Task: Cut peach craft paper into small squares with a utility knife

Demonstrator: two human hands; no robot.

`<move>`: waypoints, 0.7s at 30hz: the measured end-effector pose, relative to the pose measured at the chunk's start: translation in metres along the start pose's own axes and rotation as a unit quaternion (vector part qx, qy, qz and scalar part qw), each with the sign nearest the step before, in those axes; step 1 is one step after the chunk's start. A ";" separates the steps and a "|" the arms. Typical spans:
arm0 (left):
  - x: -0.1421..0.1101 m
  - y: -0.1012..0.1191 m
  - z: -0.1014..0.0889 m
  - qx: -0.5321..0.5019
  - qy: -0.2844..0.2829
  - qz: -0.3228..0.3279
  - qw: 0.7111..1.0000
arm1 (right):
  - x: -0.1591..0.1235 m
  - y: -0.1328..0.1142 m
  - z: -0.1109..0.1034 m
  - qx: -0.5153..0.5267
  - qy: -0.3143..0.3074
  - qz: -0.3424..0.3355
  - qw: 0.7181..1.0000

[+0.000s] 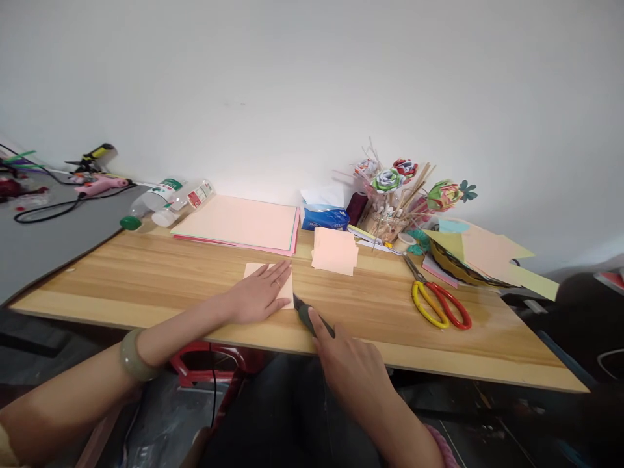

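My left hand (pixel 260 292) lies flat on a small pale pink sheet of paper (pixel 286 290), fingers stretched out, pressing it to the wooden table. The hand covers much of the paper. In my right hand (pixel 348 354) is a dark utility knife (pixel 308 316), the fingers wrapped round its handle. The knife's tip is at the paper's right edge, near my left thumb. Whether the blade touches the paper I cannot tell. Just behind lies a stack of pale pink paper squares (pixel 335 250).
Large coloured sheets (pixel 238 221) lie at the back left beside two plastic bottles (pixel 166 201). A blue tissue pack (pixel 324 216) stands mid-back. Scissors (pixel 441 302) with yellow and red handles lie right, before a basket of paper (pixel 480 257) and paper flowers (pixel 387 181).
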State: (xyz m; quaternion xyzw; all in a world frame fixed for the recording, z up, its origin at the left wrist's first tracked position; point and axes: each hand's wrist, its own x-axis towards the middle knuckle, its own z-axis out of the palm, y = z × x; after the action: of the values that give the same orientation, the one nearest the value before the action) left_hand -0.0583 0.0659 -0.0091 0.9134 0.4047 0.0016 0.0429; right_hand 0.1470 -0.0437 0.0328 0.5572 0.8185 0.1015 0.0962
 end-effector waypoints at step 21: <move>0.001 0.004 -0.003 0.018 -0.019 -0.033 0.999 | 0.018 0.001 -0.007 0.022 -0.018 0.017 0.999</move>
State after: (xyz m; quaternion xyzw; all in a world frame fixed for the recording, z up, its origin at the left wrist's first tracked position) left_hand -0.0553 0.0640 -0.0056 0.9002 0.4334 -0.0242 0.0342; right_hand 0.1397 -0.0269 0.0386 0.5751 0.8089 0.0752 0.0970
